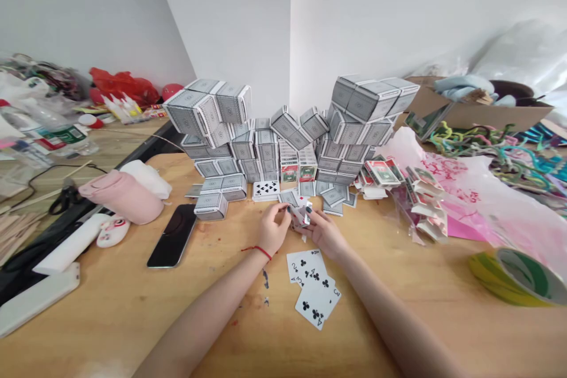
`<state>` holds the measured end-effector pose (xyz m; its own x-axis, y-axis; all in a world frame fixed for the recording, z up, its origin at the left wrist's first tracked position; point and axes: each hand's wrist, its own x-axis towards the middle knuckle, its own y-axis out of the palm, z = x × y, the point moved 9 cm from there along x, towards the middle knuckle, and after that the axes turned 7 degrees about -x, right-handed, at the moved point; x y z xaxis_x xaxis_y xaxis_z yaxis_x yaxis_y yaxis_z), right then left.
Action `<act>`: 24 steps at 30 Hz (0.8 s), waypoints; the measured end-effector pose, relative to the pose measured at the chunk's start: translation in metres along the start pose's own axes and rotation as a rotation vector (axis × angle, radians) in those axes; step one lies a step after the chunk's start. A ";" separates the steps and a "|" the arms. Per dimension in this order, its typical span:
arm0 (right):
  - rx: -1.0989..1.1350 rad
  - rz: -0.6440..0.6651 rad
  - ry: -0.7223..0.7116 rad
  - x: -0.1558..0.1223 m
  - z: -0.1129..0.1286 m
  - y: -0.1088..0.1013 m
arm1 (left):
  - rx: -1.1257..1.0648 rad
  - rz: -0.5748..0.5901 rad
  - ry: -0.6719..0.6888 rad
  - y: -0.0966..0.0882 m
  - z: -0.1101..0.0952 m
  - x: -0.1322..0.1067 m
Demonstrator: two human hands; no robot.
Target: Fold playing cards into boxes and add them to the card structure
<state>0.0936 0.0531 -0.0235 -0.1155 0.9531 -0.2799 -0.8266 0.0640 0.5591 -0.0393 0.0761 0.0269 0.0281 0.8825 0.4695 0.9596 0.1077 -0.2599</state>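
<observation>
Between the fingertips of my left hand (273,225) and my right hand (326,230) is a playing card (302,214), pinched from both sides and seemingly bent. Both hands are closed on it just above the table. Loose face-down cards (333,196) lie right behind them, beside a face-up card (266,190) with black pips. Nearer to me, between my forearms, several face-up club cards (316,295) overlap. Beyond the hands rise grey-backed cubes folded from cards, stacked in a left tower (212,112) and a right tower (361,124). Two card boxes (290,172) stand between the towers.
A black phone (172,236), a pink pouch-like roll (126,196) and a white power bank (39,300) lie at left. On the right are opened card boxes (429,204), a pink-printed plastic bag (465,180) and a yellow-green tape roll (516,276). A wall stands behind.
</observation>
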 end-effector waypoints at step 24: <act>-0.290 -0.032 -0.168 0.003 0.012 -0.012 | 0.096 0.360 0.184 0.030 -0.025 -0.007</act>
<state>0.1102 0.0591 -0.0220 -0.0147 0.9889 -0.1477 -0.9533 0.0307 0.3005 -0.0039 0.0619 0.0368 0.4154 0.7756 0.4752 0.8490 -0.1431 -0.5087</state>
